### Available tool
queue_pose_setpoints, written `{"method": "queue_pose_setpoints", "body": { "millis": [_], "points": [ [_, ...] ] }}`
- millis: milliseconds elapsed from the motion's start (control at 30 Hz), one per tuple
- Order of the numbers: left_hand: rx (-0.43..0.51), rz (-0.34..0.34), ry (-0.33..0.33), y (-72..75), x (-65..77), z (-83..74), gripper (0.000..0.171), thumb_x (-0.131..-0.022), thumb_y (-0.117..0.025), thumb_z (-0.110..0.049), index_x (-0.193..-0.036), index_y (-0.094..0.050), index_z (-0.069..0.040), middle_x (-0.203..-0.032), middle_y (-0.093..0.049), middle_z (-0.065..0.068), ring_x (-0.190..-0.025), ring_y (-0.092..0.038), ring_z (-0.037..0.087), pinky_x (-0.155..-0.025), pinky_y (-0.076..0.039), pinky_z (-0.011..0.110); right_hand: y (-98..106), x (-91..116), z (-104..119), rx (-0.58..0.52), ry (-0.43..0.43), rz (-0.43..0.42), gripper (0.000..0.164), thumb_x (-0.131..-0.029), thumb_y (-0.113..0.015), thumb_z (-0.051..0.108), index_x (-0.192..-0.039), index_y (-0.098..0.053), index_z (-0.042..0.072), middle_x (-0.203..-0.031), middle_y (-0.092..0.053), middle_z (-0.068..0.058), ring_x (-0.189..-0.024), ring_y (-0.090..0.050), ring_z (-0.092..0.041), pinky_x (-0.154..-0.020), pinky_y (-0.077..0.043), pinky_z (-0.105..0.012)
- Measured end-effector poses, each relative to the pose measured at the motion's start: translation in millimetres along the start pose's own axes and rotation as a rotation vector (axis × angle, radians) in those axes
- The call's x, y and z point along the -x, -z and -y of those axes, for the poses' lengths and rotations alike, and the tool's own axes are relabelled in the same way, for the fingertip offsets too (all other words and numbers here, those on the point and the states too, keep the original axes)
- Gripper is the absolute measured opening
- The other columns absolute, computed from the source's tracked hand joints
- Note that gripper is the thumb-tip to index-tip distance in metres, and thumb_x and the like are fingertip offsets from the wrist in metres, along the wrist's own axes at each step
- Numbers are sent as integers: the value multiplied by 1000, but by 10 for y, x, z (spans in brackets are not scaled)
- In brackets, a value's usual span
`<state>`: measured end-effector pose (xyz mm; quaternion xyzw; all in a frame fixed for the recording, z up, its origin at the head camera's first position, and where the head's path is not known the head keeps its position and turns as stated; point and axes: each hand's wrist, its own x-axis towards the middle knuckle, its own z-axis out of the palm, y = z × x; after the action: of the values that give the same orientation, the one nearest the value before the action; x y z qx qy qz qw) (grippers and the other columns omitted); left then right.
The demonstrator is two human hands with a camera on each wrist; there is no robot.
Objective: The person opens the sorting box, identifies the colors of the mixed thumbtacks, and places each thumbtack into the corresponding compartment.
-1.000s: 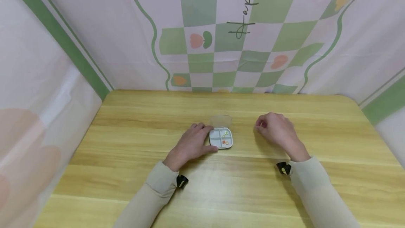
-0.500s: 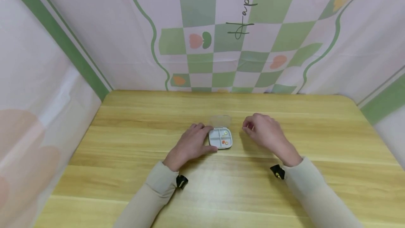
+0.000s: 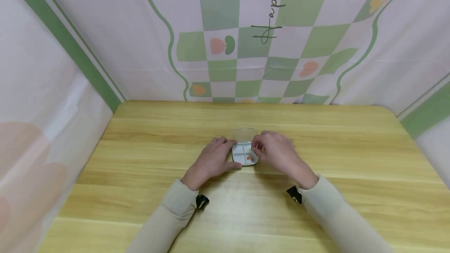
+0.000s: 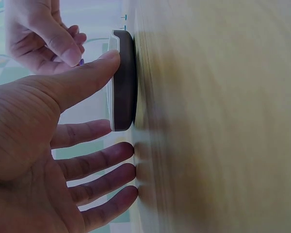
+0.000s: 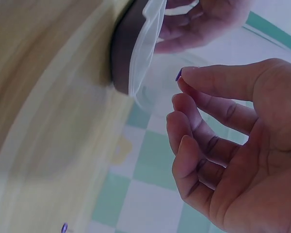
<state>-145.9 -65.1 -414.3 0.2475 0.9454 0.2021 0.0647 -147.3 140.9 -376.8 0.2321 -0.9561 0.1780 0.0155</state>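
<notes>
A small white pill box (image 3: 239,158) with four-part dividers lies on the table, its clear lid (image 3: 245,134) swung back. Little gold and orange trinkets (image 3: 249,157) lie in its right-hand compartments. My left hand (image 3: 216,159) holds the box at its left side, thumb at the near edge and index finger at the far edge. Over the box's right side, my right hand (image 3: 277,152) pinches a tiny purple-looking piece (image 5: 179,74) between thumb and index finger. Most of that piece is hidden by the fingertips, so its kind cannot be told.
On the wooden table (image 3: 225,214), a small purple ring-shaped piece (image 5: 64,227) shows in the right wrist view. Two tiny teal pieces (image 4: 125,27) stand beyond the box in the left wrist view. A checked cloth (image 3: 253,69) hangs behind the table.
My right hand has moved left from the table on the right to above the box, fingertips still pinched. The left hand and box have stayed in place.
</notes>
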Motion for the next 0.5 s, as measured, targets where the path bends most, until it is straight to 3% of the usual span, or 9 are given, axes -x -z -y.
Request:
{"method": "queue_pose_setpoints", "body": {
  "millis": [233,500],
  "points": [
    [1,-3,-15,-2,7,16,70,-78,-64,-53,-134,-46,-14,-118,-51,4,-101,-45,19,-77,-40,31,-73,-47,97,1,9,29,5,-80,-68,21,-81,-65,18,-76,-52,7,-65,-48,-10,-55,-39,-26],
    [-5,-3,-24,-2,3,22,70,-79,-63,-53,-134,-46,-13,-119,-51,5,-104,-45,20,-82,-40,34,-153,-86,163,-12,9,43,4,-80,-68,20,-81,-65,18,-75,-52,6,-65,-48,-10,-56,-40,-25]
  ]
}}
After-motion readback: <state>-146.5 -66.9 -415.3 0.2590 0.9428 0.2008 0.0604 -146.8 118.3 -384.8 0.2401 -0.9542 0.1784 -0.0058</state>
